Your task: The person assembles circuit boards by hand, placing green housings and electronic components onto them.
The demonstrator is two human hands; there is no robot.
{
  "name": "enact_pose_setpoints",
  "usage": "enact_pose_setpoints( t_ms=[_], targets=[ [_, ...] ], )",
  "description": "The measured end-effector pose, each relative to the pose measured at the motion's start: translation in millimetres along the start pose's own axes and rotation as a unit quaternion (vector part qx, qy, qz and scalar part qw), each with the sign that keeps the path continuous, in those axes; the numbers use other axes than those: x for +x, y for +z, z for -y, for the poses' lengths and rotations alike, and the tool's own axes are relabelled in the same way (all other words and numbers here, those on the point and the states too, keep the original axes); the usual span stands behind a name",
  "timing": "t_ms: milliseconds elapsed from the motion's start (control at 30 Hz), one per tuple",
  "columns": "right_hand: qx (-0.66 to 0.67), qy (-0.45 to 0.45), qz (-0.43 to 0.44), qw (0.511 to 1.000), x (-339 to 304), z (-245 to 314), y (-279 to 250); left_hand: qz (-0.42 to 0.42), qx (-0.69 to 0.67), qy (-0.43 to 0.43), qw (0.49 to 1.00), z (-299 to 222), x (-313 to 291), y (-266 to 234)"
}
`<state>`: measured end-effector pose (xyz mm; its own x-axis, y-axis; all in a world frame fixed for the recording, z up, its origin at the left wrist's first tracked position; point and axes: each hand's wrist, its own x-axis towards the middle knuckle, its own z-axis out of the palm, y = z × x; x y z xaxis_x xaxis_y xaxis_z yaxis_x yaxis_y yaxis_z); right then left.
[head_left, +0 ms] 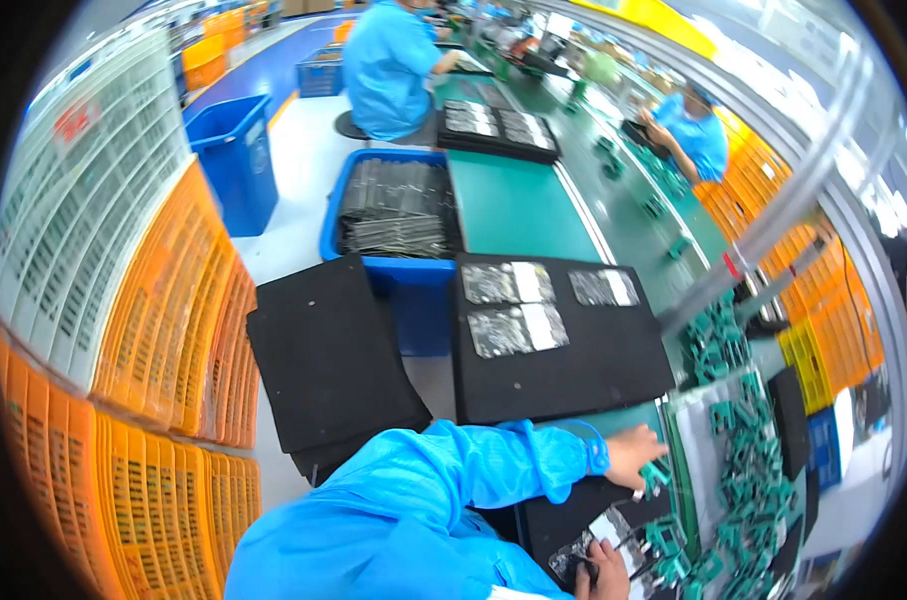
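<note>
My left hand [632, 456], in a blue sleeve with a blue wrist strap, reaches across to the right. Its thumb and fingers close round a small green plastic piece [657, 478]. Near the lower edge my right hand [606, 574] has its fingers bent together over a small dark thing that is too unclear to name. Right by those fingers lies a circuit board panel [616, 532] with a white strip, on a black mat. More green plastic pieces [666, 545] lie just right of it.
Several green pieces [749, 480] crowd the bench at right. Ahead, a black mat stack [574, 370] carries three panels; more black sheets [324, 360] lie left. A blue bin [332, 215] holds thin dark sheets. Orange crates [164, 500] flank the left. Two people in blue sit farther away.
</note>
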<state>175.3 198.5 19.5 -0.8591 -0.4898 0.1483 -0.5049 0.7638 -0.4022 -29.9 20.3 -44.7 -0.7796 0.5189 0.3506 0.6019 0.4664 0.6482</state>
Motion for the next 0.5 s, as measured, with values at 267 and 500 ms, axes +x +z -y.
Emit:
enact_pose_setpoints(
  t_ms=[267,500],
  targets=[
    [0.031,-0.031,-0.018,0.999,17.8,5.9,-1.6,-0.084,-0.004,0.016,0.996,-27.6,-15.1,-39.9],
    [0.038,-0.024,-0.006,0.999,7.7,-3.6,-3.4,0.094,-0.339,-0.132,0.927,-61.3,-22.8,-28.5]
  ],
)
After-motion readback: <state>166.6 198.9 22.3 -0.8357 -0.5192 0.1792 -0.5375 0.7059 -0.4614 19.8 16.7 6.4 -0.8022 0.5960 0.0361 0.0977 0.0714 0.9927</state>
